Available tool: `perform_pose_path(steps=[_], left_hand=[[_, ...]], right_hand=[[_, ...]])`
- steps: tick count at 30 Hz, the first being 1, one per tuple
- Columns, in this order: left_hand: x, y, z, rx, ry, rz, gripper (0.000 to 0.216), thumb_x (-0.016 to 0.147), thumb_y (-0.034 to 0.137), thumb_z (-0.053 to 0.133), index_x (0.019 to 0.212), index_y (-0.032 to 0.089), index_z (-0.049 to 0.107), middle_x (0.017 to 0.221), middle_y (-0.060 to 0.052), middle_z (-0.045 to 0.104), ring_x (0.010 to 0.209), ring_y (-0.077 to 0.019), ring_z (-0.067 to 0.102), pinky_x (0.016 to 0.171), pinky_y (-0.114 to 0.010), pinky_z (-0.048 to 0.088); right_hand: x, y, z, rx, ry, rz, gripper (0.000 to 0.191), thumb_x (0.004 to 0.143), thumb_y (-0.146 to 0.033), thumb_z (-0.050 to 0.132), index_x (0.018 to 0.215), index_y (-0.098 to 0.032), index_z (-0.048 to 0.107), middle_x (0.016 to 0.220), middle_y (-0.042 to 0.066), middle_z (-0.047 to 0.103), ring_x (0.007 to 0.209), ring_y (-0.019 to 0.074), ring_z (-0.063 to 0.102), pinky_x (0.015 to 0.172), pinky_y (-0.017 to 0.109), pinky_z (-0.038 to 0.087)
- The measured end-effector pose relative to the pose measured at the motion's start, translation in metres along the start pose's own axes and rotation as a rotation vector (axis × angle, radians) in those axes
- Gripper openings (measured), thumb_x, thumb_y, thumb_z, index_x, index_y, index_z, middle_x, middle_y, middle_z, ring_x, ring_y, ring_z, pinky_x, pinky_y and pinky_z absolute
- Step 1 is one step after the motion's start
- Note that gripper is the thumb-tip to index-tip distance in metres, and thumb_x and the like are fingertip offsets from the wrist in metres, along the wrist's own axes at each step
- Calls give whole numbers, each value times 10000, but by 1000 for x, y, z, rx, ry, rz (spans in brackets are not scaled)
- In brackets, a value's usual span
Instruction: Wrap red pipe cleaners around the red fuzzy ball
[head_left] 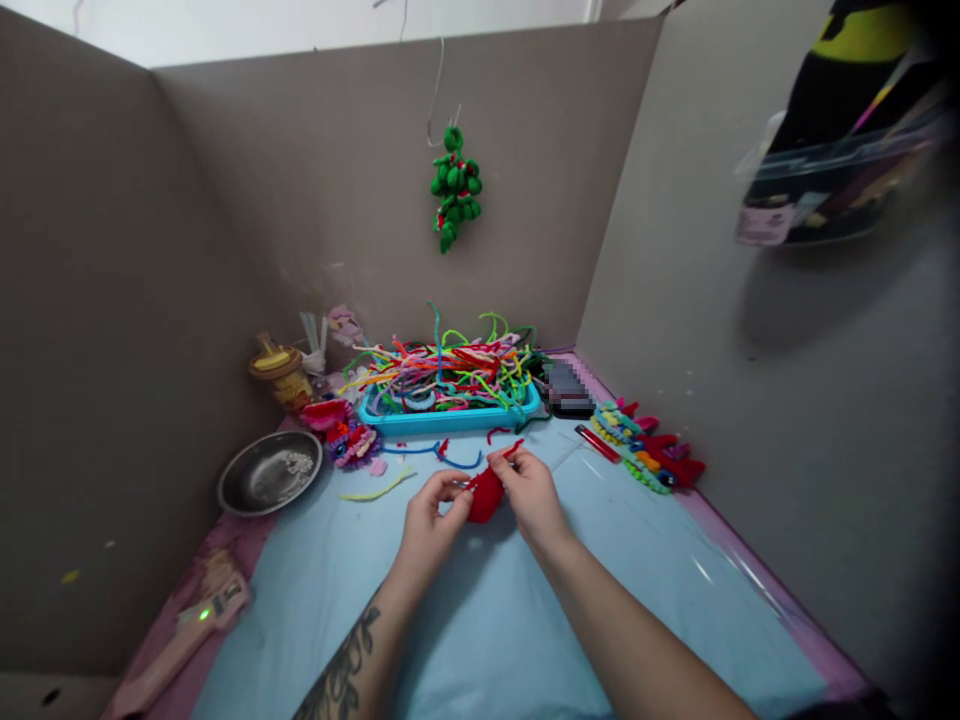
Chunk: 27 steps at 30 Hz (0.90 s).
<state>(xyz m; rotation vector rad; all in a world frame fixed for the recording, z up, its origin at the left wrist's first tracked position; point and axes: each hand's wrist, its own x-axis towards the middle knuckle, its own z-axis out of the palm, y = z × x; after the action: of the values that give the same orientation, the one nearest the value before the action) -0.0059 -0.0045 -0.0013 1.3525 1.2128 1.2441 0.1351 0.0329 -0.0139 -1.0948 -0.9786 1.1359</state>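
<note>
A small red fuzzy pipe-cleaner piece (486, 500) is held above the blue table cover, between my two hands. My left hand (435, 512) is closed, its thumb and fingers pinching the piece's left edge. On the other side, my right hand (531, 492) pinches the upper right part, where a short red end sticks out past the fingertips. Part of the piece is hidden behind the fingers. Just beyond lie a blue pipe cleaner (459, 462) with a red bit on it and a pale yellow strand (377, 488).
A blue tray (450, 424) heaped with colourful pipe cleaners stands at the back. Left are a metal bowl (244, 480) and a pink glue gun (180, 640). Right are a red cutter (598, 444), a phone (568, 388) and finished colourful pieces (649, 450). Grey partitions enclose the table.
</note>
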Motion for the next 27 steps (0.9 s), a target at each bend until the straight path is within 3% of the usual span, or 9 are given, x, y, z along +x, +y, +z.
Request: perform_pose_path(steps=[2, 4, 6, 8, 11, 22, 27], left_hand=[[0, 2, -2, -20, 1, 17, 243, 744, 283, 596, 960, 173, 573, 688, 0, 597, 660, -137, 553, 651, -245, 419], [1, 3, -5, -51, -22, 19, 260, 747, 281, 597, 982, 177, 556, 699, 4, 586, 655, -130, 544, 648, -243, 417], [3, 4, -8, -74, -47, 22, 254, 754, 290, 595, 977, 177, 549, 695, 10, 567, 636, -121, 527, 629, -238, 409], [4, 5, -10, -82, -56, 28, 233, 768, 301, 587, 961, 176, 549, 698, 13, 551, 626, -114, 512, 609, -231, 399], [4, 6, -11, -94, -56, 34, 233, 769, 312, 600, 952, 175, 555, 752, -6, 571, 674, -122, 527, 627, -233, 404], [3, 4, -13, -181, -128, -54, 434, 700, 269, 687, 1079, 173, 500, 753, -19, 648, 685, -134, 597, 666, -259, 455], [2, 4, -11, -91, -75, -58, 345, 705, 273, 678, 999, 167, 533, 648, 9, 625, 586, -111, 558, 588, -229, 431]], right_hand=[[-1, -3, -1, 35, -80, 24, 341, 717, -499, 635, 795, -171, 581, 627, -7, 592, 508, 125, 491, 485, 235, 378], [-1, -8, -4, 90, -262, 58, 324, 721, -463, 648, 853, -178, 571, 752, 19, 633, 568, 124, 530, 526, 235, 402], [0, -12, -8, 159, -441, 94, 328, 669, -385, 714, 875, -198, 540, 810, 11, 639, 632, 129, 565, 588, 243, 426], [1, -14, -12, 199, -513, 115, 394, 594, -287, 772, 880, -215, 511, 771, -23, 623, 645, 126, 575, 620, 245, 428], [1, -15, -13, 204, -493, 150, 421, 563, -217, 771, 890, -219, 506, 718, -49, 595, 608, 113, 564, 601, 233, 409], [-7, -17, -1, 176, -391, 171, 251, 562, -130, 636, 730, -201, 464, 557, -89, 514, 452, 73, 437, 472, 197, 315], [-7, -13, 0, 182, -361, 185, 261, 565, -124, 638, 745, -201, 464, 571, -83, 539, 462, 70, 443, 478, 195, 318]])
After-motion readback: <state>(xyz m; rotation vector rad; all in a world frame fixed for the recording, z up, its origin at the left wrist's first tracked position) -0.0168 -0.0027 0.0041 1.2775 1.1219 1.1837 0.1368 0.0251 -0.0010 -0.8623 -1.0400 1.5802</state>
